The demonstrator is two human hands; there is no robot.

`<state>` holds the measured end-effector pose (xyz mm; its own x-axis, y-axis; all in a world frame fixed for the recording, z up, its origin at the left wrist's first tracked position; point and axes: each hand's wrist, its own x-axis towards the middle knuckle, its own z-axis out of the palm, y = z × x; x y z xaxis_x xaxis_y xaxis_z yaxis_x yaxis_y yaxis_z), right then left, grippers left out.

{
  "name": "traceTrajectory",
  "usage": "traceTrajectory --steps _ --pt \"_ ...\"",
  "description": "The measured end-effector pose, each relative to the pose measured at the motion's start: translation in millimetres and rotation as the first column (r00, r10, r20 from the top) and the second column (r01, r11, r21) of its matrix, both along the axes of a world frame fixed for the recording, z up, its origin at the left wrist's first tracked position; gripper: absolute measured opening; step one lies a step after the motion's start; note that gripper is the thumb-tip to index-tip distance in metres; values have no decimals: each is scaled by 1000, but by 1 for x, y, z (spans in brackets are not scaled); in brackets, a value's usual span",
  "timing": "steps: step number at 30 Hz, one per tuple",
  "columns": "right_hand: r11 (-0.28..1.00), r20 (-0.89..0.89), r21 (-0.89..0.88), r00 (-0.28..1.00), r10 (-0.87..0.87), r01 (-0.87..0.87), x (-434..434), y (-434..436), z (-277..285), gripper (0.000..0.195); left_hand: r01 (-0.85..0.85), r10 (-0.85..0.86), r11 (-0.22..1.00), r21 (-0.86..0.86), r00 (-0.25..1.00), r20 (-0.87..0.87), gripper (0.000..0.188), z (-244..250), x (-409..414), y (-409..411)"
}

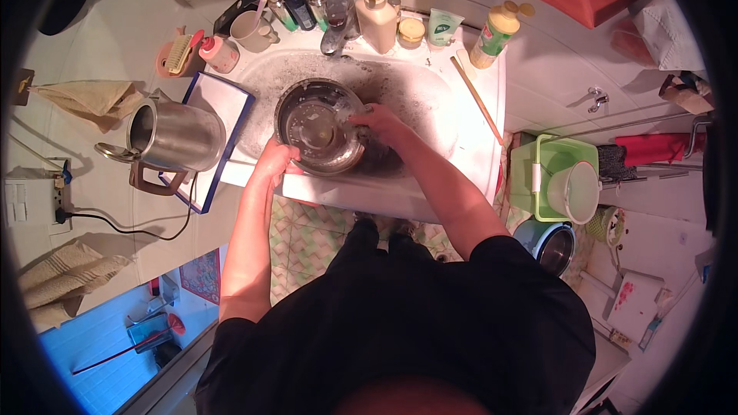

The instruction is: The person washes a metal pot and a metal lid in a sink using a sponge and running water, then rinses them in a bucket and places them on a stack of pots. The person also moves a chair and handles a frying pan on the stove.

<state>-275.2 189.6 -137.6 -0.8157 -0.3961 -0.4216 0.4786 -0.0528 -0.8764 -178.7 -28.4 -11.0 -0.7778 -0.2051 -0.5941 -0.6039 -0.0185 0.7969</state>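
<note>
A round stainless-steel basin (314,127) with sudsy water inside is tilted over the left half of a white washbasin (450,109) full of foam. My left hand (277,161) grips the near left rim of the steel basin. At its right side is my right hand (380,124), with something pale and wet, perhaps a scrubber or suds, at the fingertips; what it holds cannot be told. The faucet (335,37) stands at the back edge, above the steel basin.
Pump bottle (377,23), cup (252,31), tube (443,29) and yellow-capped bottle (494,34) line the back ledge. A wooden stick (477,101) lies at the right. An electric kettle (179,135) stands left, its cord plugged in. A green tub (527,176) stands right.
</note>
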Motion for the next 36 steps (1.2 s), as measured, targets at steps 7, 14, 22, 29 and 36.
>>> traceTrajectory --steps 7,14,22,29,36 --pt "969 -334 245 940 64 20 60 -40 -4 31 -583 439 812 -18 631 -639 82 -61 3 106" --pt "910 -191 413 974 121 -32 30 -14 20 36 -236 169 969 -66 840 -516 48 -49 4 30" --pt "541 -239 840 927 290 48 -7 9 43 69 -282 275 959 12 926 -257 75 -7 -5 -15" --pt "9 -46 998 650 758 60 29 10 11 58 -311 128 900 -307 858 -497 79 -70 -26 -12" --pt "955 22 246 984 -175 164 -8 -17 45 30 -235 118 949 -209 882 -455 80 -65 -35 27"
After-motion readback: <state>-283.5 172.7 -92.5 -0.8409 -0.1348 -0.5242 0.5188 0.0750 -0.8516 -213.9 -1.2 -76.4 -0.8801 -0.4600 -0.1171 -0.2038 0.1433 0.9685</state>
